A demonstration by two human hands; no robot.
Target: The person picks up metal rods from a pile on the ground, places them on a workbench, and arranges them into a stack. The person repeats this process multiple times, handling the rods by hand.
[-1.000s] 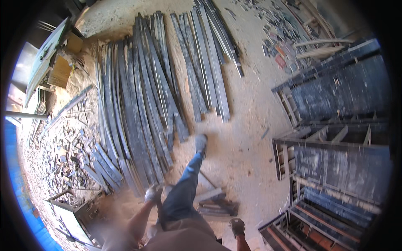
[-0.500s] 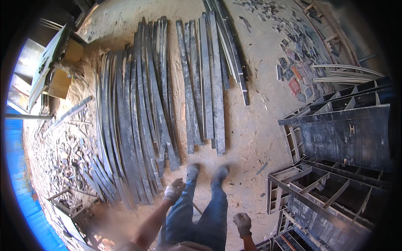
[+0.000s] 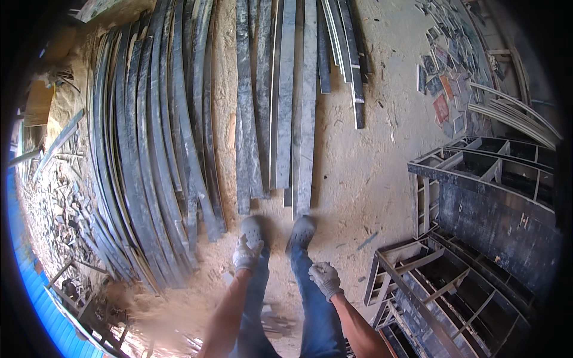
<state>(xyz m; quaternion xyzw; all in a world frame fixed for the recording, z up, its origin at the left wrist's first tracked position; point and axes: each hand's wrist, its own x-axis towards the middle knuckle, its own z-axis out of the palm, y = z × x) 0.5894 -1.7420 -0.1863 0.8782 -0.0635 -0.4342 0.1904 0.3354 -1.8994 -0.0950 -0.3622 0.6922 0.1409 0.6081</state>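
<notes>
Well past right hand (image 3: 324,280), small illegible mark (image 3: 497,259) on dark panel (image 3: 474,209).

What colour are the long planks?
The long planks are dark grey with pale marks, clearest in the head view.

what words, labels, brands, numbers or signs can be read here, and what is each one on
None can be read.
Long, flat, dark grey boards: pale scuffs and streaks, no lettering I can make out.
Black rectangular panel with a ribbed frame, at right: one small pale mark, too blurred to tell whether it is writing.
Pale grey fabric gloves: no visible lettering.
</notes>
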